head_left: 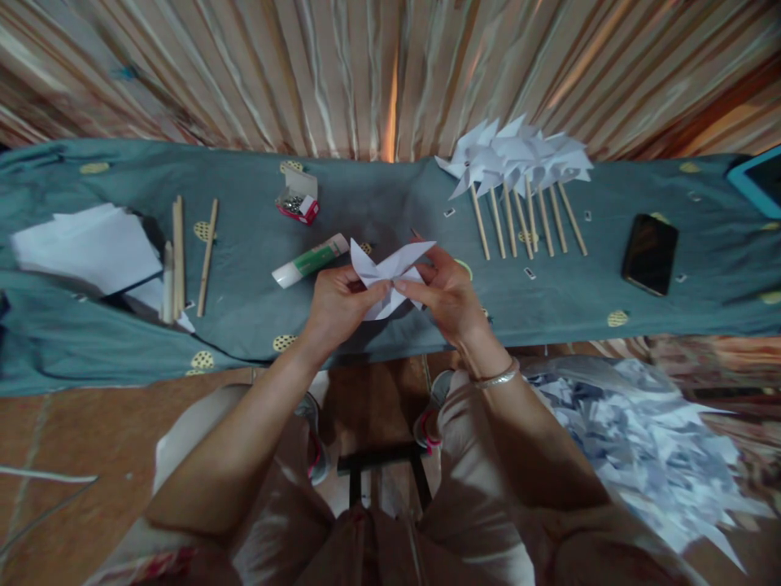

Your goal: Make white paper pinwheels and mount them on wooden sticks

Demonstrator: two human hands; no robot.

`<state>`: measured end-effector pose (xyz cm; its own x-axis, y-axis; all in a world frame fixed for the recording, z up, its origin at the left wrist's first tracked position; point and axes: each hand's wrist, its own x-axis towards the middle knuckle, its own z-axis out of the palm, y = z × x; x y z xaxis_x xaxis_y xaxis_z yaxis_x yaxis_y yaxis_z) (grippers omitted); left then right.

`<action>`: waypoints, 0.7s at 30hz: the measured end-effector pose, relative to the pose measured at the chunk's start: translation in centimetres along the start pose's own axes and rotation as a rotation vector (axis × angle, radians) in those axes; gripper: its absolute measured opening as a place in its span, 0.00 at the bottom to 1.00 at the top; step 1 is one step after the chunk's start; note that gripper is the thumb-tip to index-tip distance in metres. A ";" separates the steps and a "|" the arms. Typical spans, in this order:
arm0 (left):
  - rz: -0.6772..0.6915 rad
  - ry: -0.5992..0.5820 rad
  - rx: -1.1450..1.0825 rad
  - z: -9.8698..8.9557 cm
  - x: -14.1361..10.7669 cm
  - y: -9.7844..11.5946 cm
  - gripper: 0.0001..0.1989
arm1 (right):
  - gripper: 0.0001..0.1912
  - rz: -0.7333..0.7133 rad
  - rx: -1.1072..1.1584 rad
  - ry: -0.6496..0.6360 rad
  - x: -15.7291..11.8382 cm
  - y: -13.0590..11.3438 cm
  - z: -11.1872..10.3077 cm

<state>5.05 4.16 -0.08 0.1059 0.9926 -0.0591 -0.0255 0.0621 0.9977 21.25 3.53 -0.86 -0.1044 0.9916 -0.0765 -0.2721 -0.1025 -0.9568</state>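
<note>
A white paper pinwheel (390, 268) is held between both hands over the front part of the table. My left hand (342, 301) pinches it from the left, thumb close to its centre. From the other side, my right hand (448, 293) grips it, its thumb also near the centre. A thin pointed stick or pencil tip (416, 234) shows by the right fingers; most of it is hidden. Just left of the pinwheel lies a white and green glue stick (311, 260). Behind that stands an open small box of metal pins or tacks (298, 197).
Several finished pinwheels on sticks (518, 155) lie at the back right. A black phone (650, 254) and a blue-edged tablet (760, 183) are farther right. Paper sheets (89, 248) and loose wooden sticks (178, 256) lie left. A bag of folded paper (647, 439) sits below the table.
</note>
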 end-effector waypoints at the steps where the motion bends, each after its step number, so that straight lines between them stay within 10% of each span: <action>1: 0.002 0.009 0.011 0.1 0.0 0.0 0.07 | 0.32 -0.013 -0.019 0.008 0.0 0.1 0.0; 21: 0.031 0.082 -0.030 0.5 0.1 -0.2 0.08 | 0.35 -0.095 -0.121 0.123 -0.3 0.2 0.7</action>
<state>5.60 4.20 -0.23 0.0231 0.9992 -0.0323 -0.0578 0.0336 0.9978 20.61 3.17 -0.81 0.0357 0.9993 -0.0110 -0.1572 -0.0053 -0.9875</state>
